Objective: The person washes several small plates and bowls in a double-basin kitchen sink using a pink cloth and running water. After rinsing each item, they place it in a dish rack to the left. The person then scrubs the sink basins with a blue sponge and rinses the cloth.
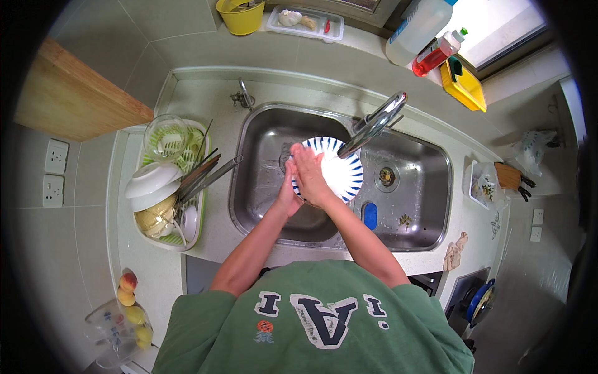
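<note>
A white plate (343, 175) with blue stripes round its rim is over the left basin (261, 140) of a steel double sink, beneath the chrome faucet (373, 125). My left hand (289, 191) grips the plate at its left edge, its fingers partly hidden. Flat across the plate's left part lies my right hand (309, 174), touching the upper face near the left hand. Whether water is running cannot be made out clearly. In the right basin (420, 187) are a blue sponge (370, 216), food scraps (404, 221) and a drain strainer (387, 176).
On the left, a green-and-white dish rack (203, 205) holds bowls (154, 180), chopsticks and a glass bowl (166, 138). Peaches (127, 283) lie below it. A cloth (455, 251) sits right of the sink; bottles (437, 53) stand on the sill. A wooden cabinet door (84, 93) juts in upper left.
</note>
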The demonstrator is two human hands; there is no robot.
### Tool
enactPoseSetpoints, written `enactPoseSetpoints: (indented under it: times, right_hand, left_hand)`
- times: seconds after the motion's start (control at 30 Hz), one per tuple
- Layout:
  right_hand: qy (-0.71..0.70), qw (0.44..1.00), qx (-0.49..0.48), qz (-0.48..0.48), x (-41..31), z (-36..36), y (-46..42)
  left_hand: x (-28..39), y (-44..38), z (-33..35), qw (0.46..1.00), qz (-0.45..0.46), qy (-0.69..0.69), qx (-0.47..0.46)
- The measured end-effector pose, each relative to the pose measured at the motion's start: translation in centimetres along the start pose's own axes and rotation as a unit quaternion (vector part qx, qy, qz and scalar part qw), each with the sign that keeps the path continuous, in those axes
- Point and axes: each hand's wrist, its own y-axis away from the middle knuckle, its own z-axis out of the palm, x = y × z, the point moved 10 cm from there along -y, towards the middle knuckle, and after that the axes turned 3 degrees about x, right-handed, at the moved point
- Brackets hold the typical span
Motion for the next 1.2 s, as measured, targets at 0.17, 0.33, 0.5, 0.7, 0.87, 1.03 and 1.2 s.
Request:
enactPoseSetpoints:
  times: [0.17,0.33,0.5,0.7,0.87,1.03,1.2]
  right_hand:
    - [-0.130,0.980,-0.149,-0.019,-2.4,0.3,2.4]
    - [-0.001,0.997,-0.064,-0.035,-1.2,-5.7,2.1]
    - [-0.033,0.999,0.011,-0.031,-2.8,-4.3,2.1]
    - [0.021,0.982,-0.075,-0.170,-4.5,-5.3,3.4]
    - [0.101,0.982,0.031,-0.156,-2.8,-7.6,3.6]
    - [-0.058,0.993,0.022,-0.103,-5.1,-4.2,3.0]
    - [-0.010,0.983,-0.129,-0.127,-2.9,-4.6,3.7]
  left_hand:
    - [1.6,-0.9,-2.3,0.996,0.016,0.080,0.033]
    - [4.6,-0.6,-2.2,0.990,0.096,0.103,0.033]
    - [3.5,-0.4,0.3,0.993,0.077,0.093,0.014]
    - [4.4,0.2,-1.2,0.997,0.050,0.065,0.000]
    - [4.5,0.4,-2.7,0.996,0.037,0.070,0.034]
    - [1.6,0.2,-2.7,0.989,0.080,0.121,0.039]
    - [3.8,2.0,-4.1,0.990,0.090,0.037,0.098]
